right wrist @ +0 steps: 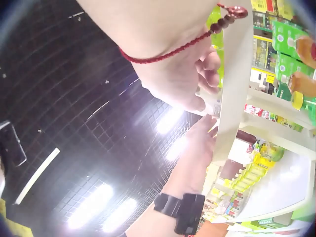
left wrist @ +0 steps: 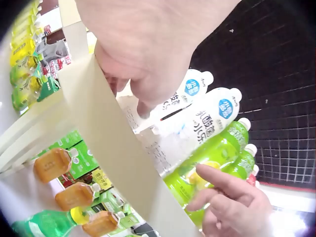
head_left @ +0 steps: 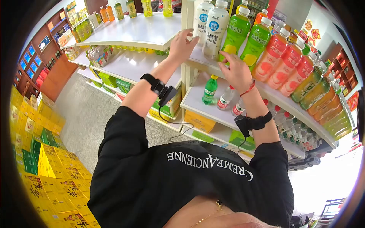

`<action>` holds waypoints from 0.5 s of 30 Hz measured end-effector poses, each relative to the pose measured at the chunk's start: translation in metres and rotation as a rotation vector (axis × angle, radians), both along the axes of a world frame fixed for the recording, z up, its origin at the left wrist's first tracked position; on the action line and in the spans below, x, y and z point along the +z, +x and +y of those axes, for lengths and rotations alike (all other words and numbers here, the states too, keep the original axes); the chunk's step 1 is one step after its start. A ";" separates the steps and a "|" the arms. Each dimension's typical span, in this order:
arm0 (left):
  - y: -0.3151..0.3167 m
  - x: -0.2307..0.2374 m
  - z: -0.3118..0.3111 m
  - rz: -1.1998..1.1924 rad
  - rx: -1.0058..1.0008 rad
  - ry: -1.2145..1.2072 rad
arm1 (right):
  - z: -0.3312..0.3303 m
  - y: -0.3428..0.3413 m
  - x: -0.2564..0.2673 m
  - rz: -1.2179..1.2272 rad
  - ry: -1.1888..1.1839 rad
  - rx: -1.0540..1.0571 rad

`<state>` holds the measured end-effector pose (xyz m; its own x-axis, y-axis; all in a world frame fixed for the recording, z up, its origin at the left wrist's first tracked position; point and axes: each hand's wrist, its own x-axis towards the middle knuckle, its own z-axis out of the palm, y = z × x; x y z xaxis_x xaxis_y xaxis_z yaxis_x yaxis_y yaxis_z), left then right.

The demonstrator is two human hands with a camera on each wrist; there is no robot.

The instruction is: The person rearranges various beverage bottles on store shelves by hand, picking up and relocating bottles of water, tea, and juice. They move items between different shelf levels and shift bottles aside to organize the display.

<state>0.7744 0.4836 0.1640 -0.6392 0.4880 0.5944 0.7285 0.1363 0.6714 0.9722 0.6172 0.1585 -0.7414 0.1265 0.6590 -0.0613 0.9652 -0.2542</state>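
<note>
Two white bottles with blue labels stand side by side on the upper shelf, the front one (head_left: 216, 32) nearer the person than the rear one (head_left: 202, 19). The left hand (head_left: 182, 46) is at the left side of these bottles, its fingers loosely bent; whether it touches them is unclear. In the left wrist view its fingertips hang beside the white bottles (left wrist: 197, 126). The right hand (head_left: 235, 70) is in front of the green bottles (head_left: 237, 32), index finger extended toward the front white bottle's base, holding nothing.
Pink-labelled bottles (head_left: 274, 49) and more drinks line the curved shelf to the right. A lower shelf holds a green bottle (head_left: 210, 90) and several clear ones. Another white shelf (head_left: 133, 30) extends left. Yellow boxes (head_left: 53, 182) are stacked at the far left.
</note>
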 end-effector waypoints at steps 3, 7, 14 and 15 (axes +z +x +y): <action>0.037 0.005 -0.005 0.046 -0.039 -0.102 | -0.005 -0.004 -0.005 0.037 0.067 -0.066; 0.034 -0.017 0.024 0.234 0.076 -0.094 | -0.001 -0.011 -0.013 0.064 0.046 -0.043; 0.045 -0.009 0.026 0.099 0.098 -0.221 | 0.009 -0.012 -0.020 0.092 -0.128 0.059; 0.044 -0.010 0.025 0.097 0.096 -0.226 | 0.007 -0.011 -0.020 0.098 -0.111 0.045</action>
